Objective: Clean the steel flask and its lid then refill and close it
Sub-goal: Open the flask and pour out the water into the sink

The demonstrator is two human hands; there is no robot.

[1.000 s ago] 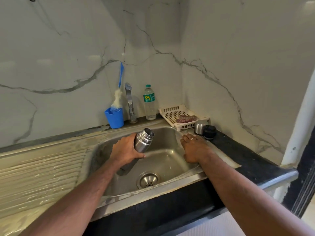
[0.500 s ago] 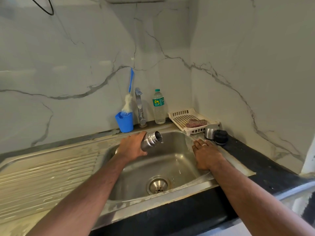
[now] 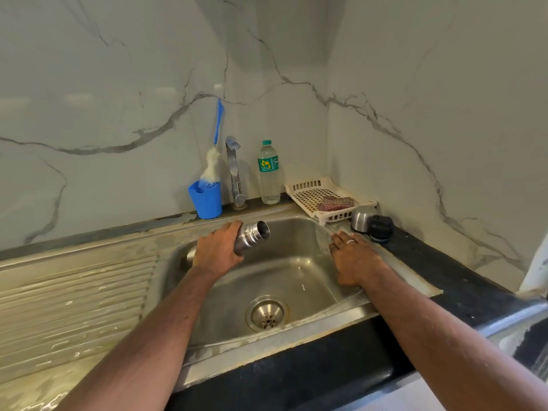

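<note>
White marble walls stand behind the sink (image 3: 296, 226). Your left hand (image 3: 218, 250) grips the flask (image 3: 252, 237) over the sink, mid-frame, lying almost flat, open mouth pointing right, just below the tap (image 3: 232, 167). Your right hand (image 3: 353, 259) rests flat and relaxed on the sink's right edge, nearest the lid (image 3: 381, 228).
</note>
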